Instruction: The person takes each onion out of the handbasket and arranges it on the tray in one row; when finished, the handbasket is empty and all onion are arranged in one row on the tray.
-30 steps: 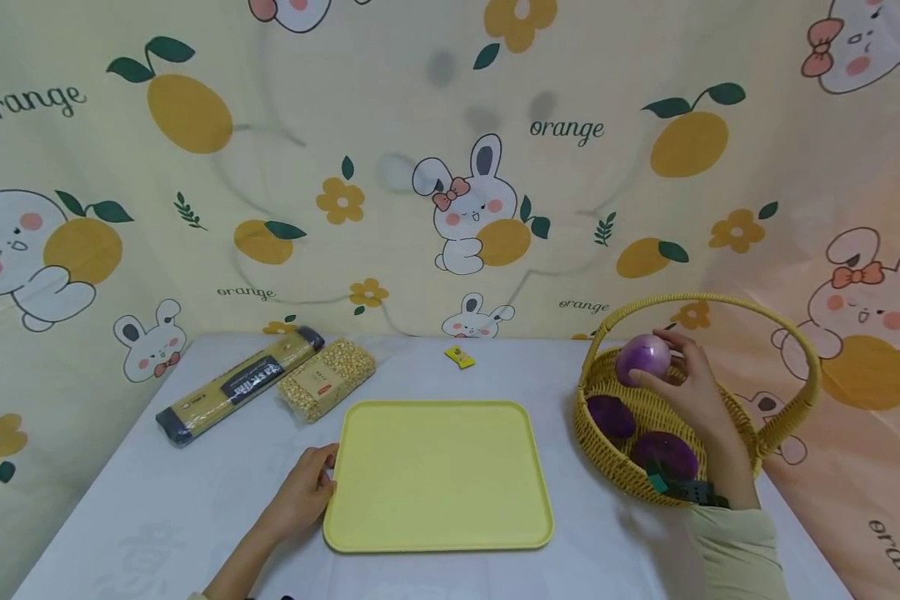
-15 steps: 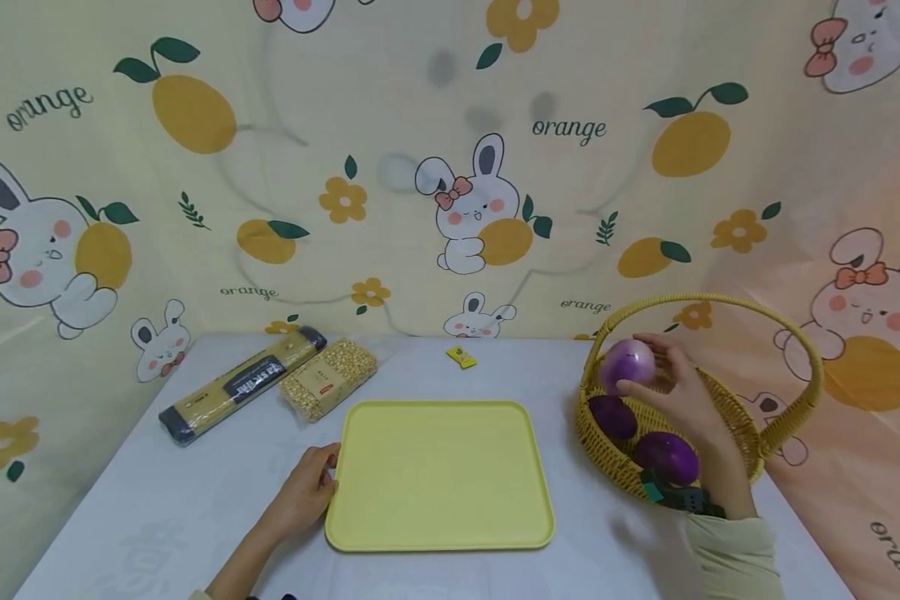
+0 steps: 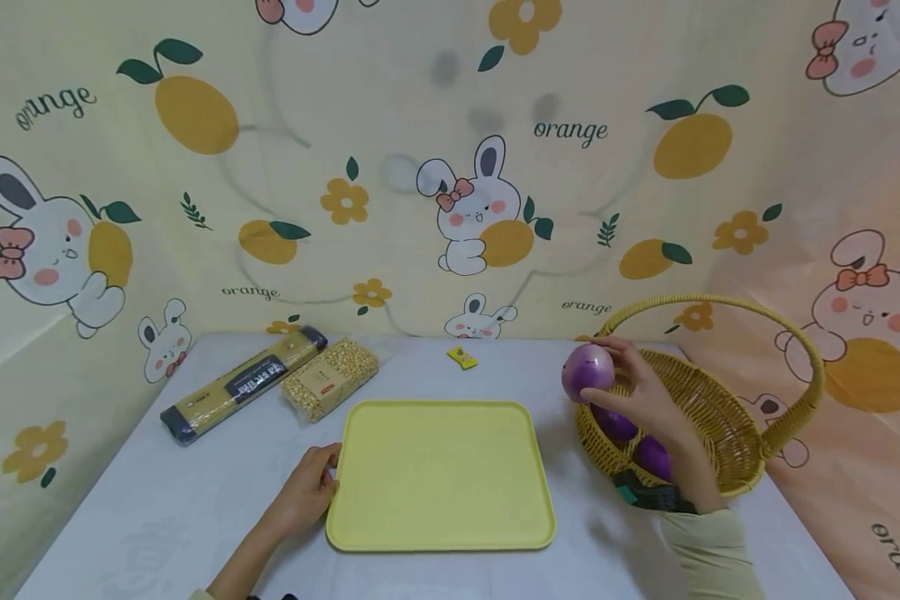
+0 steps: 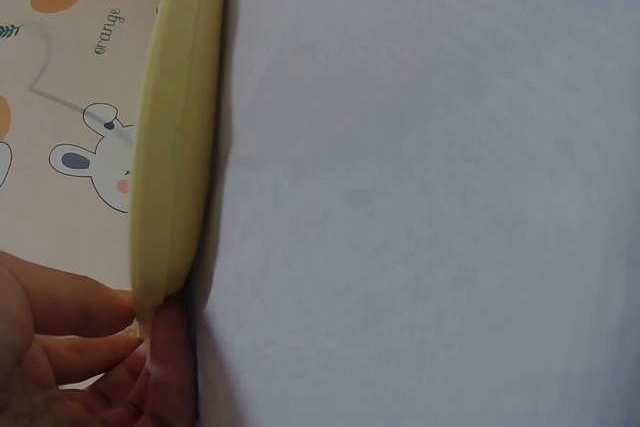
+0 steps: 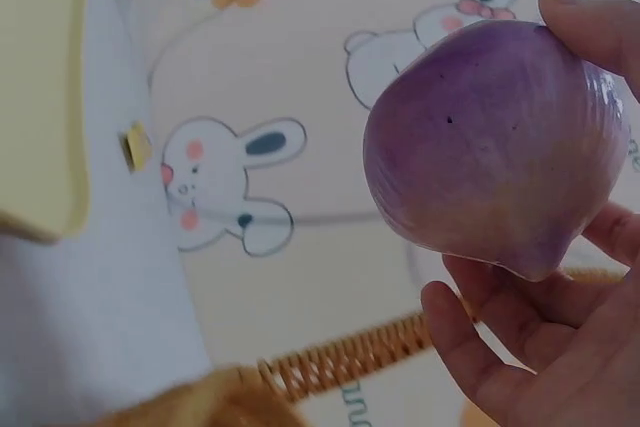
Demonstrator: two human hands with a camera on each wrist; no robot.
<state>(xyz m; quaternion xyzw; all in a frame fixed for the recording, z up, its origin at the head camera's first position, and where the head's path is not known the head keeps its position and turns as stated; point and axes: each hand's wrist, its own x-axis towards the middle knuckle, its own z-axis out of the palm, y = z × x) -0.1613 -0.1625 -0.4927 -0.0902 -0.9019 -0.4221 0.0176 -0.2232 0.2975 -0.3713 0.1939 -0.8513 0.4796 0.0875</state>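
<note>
Purple onion [image 3: 585, 373], centre right of frame, is gripped in the right hand [image 3: 648, 402]; left hand [image 3: 304, 490], lower centre-left, pinches yellow tray [image 3: 441, 477].

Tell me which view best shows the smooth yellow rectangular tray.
Head view: the whole yellow tray fits in frame, corners included. Left wrist view: only one edge, pinched by the left hand. Right wrist view: only one cropped corner.

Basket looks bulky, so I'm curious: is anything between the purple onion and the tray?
Nothing visible: the right hand holds the purple onion at the edge of the wicker basket; only white table shows between there and the yellow tray.
</note>
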